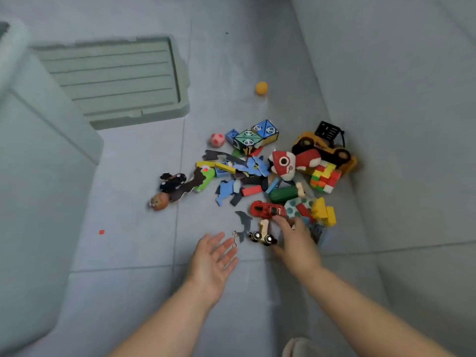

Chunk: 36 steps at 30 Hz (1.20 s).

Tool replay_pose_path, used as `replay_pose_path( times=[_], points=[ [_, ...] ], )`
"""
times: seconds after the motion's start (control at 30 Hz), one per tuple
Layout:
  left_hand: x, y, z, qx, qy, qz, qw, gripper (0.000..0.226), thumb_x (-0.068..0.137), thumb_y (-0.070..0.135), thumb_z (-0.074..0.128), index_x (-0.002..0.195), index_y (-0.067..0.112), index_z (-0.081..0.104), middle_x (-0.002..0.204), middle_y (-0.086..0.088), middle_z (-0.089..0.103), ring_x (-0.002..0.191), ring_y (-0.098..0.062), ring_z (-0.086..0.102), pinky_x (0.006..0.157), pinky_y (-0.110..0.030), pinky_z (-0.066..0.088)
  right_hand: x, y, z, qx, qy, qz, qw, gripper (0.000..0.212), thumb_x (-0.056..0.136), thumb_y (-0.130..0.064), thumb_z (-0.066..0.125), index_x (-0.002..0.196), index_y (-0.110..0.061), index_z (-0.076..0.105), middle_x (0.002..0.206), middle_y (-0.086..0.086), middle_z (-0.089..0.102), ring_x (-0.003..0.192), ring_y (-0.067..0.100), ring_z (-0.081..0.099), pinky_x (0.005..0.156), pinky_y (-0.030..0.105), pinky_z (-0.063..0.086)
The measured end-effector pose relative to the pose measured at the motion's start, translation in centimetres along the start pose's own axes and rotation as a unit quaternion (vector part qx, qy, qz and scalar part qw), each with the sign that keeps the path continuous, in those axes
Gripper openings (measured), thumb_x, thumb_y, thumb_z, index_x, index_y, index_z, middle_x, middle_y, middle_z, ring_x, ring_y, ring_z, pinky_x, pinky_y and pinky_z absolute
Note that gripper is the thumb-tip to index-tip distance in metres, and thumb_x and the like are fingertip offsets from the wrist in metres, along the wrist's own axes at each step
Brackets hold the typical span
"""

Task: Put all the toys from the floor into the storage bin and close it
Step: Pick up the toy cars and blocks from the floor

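A heap of toys lies on the grey floor: a red car (268, 209), a small wooden wheeled car (263, 234), a red fish plush (284, 163), panda cubes (257, 135), a yellow forklift truck (324, 146), a colour cube (325, 177), and several blocks and foam puzzle pieces. My right hand (296, 238) reaches over the near edge of the heap, fingers spread by the red car and the wooden car, holding nothing visible. My left hand (213, 256) hovers palm up, fingers straight, beside a small metal hook (235, 239). The pale green storage bin (38, 163) stands at the left.
The bin's lid (116, 78) lies flat on the floor behind the bin. An orange ball (261, 87) sits apart at the back, and a pink ball (217, 139) left of the cubes. A brown round toy (159, 200) and a tiny red scrap (101, 231) lie left of the heap.
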<state>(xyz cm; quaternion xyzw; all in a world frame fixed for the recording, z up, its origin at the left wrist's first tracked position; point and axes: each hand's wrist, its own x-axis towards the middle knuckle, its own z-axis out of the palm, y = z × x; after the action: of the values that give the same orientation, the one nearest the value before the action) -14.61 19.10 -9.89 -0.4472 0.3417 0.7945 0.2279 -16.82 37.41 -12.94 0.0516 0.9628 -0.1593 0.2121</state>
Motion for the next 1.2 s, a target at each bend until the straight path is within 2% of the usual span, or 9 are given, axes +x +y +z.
replay_pose_path(
  times=[0.1, 0.3, 0.47, 0.6, 0.7, 0.87, 0.97, 1.07, 1.2],
  points=[
    [1.6, -2.2, -0.5, -0.028, 0.022, -0.018, 0.999, 0.041, 0.098, 0.038, 0.034, 0.122, 0.012, 0.055, 0.100, -0.007, 0.063, 0.091, -0.022, 0.058, 0.090, -0.038, 0.042, 0.7, 0.6, 0.0, -0.046, 0.037, -0.022, 0.998, 0.062, 0.088, -0.031, 0.058, 0.140, -0.034, 0.026, 0.132, 0.008, 0.036, 0.117, 0.027, 0.042, 0.075, 0.035, 0.048],
    [2.8, -2.7, 0.5, -0.027, 0.002, -0.017, 0.999, 0.042, 0.098, 0.040, 0.034, 0.121, 0.013, 0.056, 0.108, -0.008, 0.063, 0.099, -0.023, 0.057, 0.095, -0.039, 0.040, 1.9, -1.0, 0.6, -0.094, -0.009, -0.088, 0.992, 0.090, 0.082, -0.054, 0.057, 0.145, -0.039, -0.005, 0.156, 0.004, -0.003, 0.130, 0.037, 0.024, 0.091, 0.042, 0.046],
    [2.5, -2.3, 0.1, -0.019, -0.006, -0.005, 1.000, 0.038, 0.097, 0.042, 0.035, 0.113, 0.018, 0.060, 0.115, -0.008, 0.061, 0.104, -0.024, 0.056, 0.096, -0.041, 0.040, 3.2, -2.9, 0.8, -0.100, -0.029, -0.104, 0.989, 0.077, 0.081, -0.053, 0.059, 0.142, -0.041, 0.013, 0.150, 0.009, 0.009, 0.124, 0.042, 0.027, 0.085, 0.044, 0.047],
    [2.1, -1.6, -0.5, -0.020, -0.025, 0.012, 0.999, 0.039, 0.096, 0.047, 0.035, 0.121, 0.025, 0.056, 0.123, -0.006, 0.056, 0.118, -0.030, 0.051, 0.102, -0.045, 0.038, 2.6, -3.0, 0.6, -0.061, -0.034, -0.120, 0.990, 0.075, 0.074, -0.038, 0.068, 0.135, -0.038, 0.024, 0.140, 0.008, 0.016, 0.119, 0.038, 0.031, 0.078, 0.039, 0.047],
    [1.8, -1.3, -0.8, -0.026, -0.036, 0.015, 0.999, 0.042, 0.095, 0.048, 0.036, 0.127, 0.027, 0.053, 0.127, -0.007, 0.053, 0.120, -0.030, 0.049, 0.106, -0.047, 0.035, 2.2, -3.4, 0.8, -0.061, -0.048, -0.101, 0.992, 0.079, 0.073, -0.035, 0.069, 0.136, -0.039, 0.022, 0.145, 0.007, 0.011, 0.123, 0.041, 0.027, 0.083, 0.042, 0.048],
    [0.7, -1.6, -1.5, -0.030, -0.045, 0.005, 0.999, 0.044, 0.095, 0.048, 0.037, 0.129, 0.025, 0.053, 0.130, -0.008, 0.055, 0.118, -0.031, 0.051, 0.102, -0.047, 0.038, 2.8, -4.1, 0.6, -0.090, -0.052, -0.095, 0.990, 0.056, 0.078, -0.032, 0.068, 0.126, -0.029, 0.037, 0.150, 0.013, 0.005, 0.126, 0.044, 0.024, 0.082, 0.044, 0.048],
    [0.3, -1.2, -1.5, -0.034, -0.054, 0.013, 0.998, 0.042, 0.094, 0.050, 0.038, 0.127, 0.029, 0.053, 0.131, -0.008, 0.054, 0.119, -0.032, 0.051, 0.103, -0.049, 0.038, 1.7, -4.0, 0.6, -0.007, -0.016, -0.114, 0.993, 0.057, 0.071, -0.024, 0.074, 0.120, -0.026, 0.045, 0.150, 0.008, 0.005, 0.129, 0.037, 0.023, 0.090, 0.041, 0.046],
    [0.2, -0.9, -1.3, -0.036, -0.093, 0.016, 0.995, 0.049, 0.088, 0.058, 0.041, 0.130, 0.035, 0.050, 0.134, -0.009, 0.053, 0.121, -0.034, 0.052, 0.101, -0.053, 0.040, -0.7, -5.2, 0.0, 0.166, 0.026, -0.127, 0.978, 0.060, 0.065, -0.019, 0.076, 0.117, -0.030, 0.049, 0.148, -0.001, 0.008, 0.129, 0.021, 0.024, 0.104, 0.036, 0.037],
    [-0.1, -0.3, -0.6, -0.067, -0.160, 0.038, 0.984, 0.060, 0.079, 0.064, 0.041, 0.129, 0.032, 0.053, 0.121, -0.011, 0.065, 0.104, -0.027, 0.066, 0.080, -0.040, 0.054, -3.7, -8.3, -1.6, 0.286, -0.065, -0.164, 0.942, 0.078, 0.066, -0.015, 0.076, 0.130, -0.039, 0.038, 0.141, -0.004, 0.023, 0.126, 0.013, 0.034, 0.109, 0.032, 0.036]
  ],
)
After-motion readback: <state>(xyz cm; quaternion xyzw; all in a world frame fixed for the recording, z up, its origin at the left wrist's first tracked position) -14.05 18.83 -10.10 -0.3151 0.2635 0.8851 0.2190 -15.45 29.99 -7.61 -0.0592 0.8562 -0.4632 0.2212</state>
